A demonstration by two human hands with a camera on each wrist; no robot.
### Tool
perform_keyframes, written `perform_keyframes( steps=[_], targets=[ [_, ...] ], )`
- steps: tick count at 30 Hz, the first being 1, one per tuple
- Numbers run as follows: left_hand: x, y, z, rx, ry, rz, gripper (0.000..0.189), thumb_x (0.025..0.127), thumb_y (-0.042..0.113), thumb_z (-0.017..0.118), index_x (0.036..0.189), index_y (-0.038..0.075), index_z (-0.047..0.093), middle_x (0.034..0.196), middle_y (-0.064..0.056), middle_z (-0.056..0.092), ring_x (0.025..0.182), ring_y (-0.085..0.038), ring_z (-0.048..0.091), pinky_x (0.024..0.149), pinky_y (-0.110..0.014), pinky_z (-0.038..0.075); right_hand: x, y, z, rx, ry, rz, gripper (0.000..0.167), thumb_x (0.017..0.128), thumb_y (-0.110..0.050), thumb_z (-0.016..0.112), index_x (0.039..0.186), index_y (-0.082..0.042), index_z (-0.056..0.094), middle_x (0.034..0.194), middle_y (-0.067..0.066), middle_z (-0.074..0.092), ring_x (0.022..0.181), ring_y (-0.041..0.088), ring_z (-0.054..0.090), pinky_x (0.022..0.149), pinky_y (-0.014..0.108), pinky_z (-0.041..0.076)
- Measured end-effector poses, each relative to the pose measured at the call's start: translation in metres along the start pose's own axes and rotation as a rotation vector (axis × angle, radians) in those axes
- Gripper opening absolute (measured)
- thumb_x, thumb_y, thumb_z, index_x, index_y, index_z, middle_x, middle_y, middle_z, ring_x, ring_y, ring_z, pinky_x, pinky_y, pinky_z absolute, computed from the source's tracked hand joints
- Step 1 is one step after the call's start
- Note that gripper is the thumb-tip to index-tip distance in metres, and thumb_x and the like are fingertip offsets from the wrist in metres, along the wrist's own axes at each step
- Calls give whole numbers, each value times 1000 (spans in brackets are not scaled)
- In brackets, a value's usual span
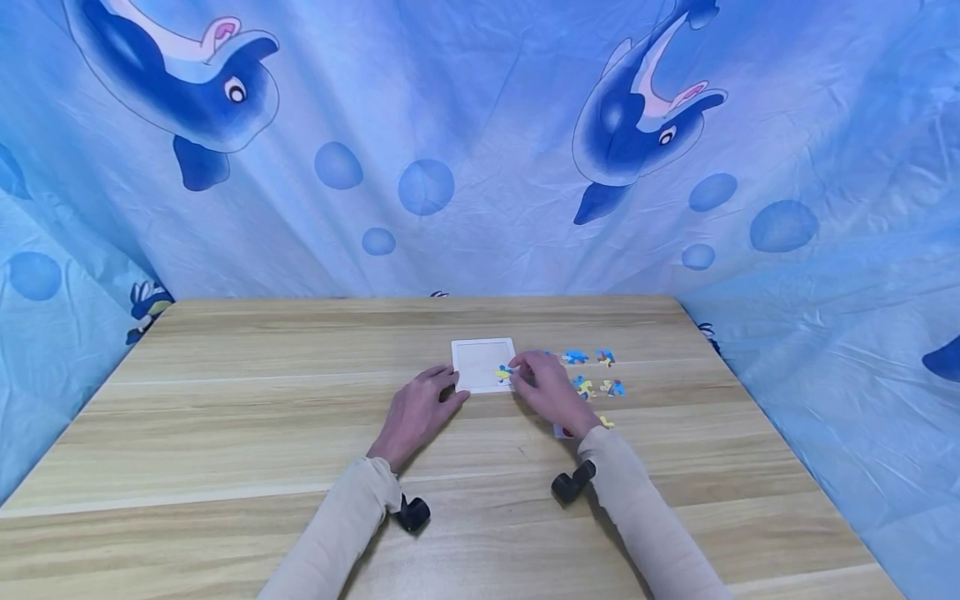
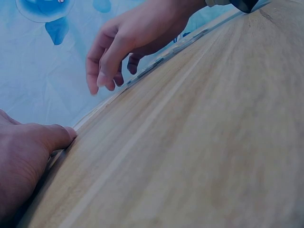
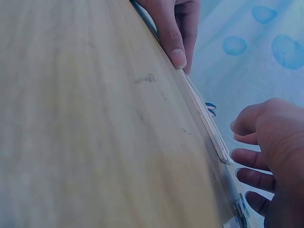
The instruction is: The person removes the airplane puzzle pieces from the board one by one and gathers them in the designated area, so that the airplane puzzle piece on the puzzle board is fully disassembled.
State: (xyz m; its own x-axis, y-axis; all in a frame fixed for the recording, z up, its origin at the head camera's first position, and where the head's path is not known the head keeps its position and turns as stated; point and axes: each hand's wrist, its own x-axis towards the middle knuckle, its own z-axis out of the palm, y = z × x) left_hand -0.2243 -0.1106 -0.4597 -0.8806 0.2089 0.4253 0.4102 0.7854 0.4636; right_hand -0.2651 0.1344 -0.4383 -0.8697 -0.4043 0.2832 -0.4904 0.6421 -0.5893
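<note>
A white square puzzle tray (image 1: 480, 340) lies flat on the wooden table. My left hand (image 1: 422, 410) holds it at the near left corner, thumb (image 3: 176, 58) on the near edge and fingers along the left side. Inside the tray, toward its near right corner, is a yellow and blue jigsaw piece (image 1: 502, 374). My right hand (image 1: 551, 387) hovers over the tray's right edge, fingertips close beside that piece. In the left wrist view the right hand (image 2: 135, 38) has loosely bent fingers, with nothing visible between them.
More jigsaw pieces (image 1: 576, 357) in blue, yellow and red lie on the table right of the tray, several partly hidden by the right hand and forearm. Small black cameras (image 1: 414, 514) are strapped to both wrists. A blue dolphin-print curtain (image 1: 495, 250) hangs behind the table (image 1: 262, 400).
</note>
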Motion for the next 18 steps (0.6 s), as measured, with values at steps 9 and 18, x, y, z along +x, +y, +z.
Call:
perform_keyframes(
  steps=[9, 18],
  targets=[
    [-1, 0, 0, 1, 0, 1, 35, 95, 28, 78, 121, 5, 76, 130, -16, 69, 119, -34, 66, 92, -50, 57, 5, -2, 5, -29, -18, 27, 24, 99, -15, 66, 121, -5, 68, 102, 5, 62, 103, 28, 54, 94, 47, 45],
    [0, 0, -1, 12, 4, 13, 38, 94, 29, 79, 122, 4, 76, 129, -17, 69, 118, -35, 66, 92, -50, 57, 9, -4, 8, -80, -21, 21, 25, 99, -18, 66, 120, -5, 69, 102, 6, 61, 105, 29, 52, 92, 47, 44]
  ],
)
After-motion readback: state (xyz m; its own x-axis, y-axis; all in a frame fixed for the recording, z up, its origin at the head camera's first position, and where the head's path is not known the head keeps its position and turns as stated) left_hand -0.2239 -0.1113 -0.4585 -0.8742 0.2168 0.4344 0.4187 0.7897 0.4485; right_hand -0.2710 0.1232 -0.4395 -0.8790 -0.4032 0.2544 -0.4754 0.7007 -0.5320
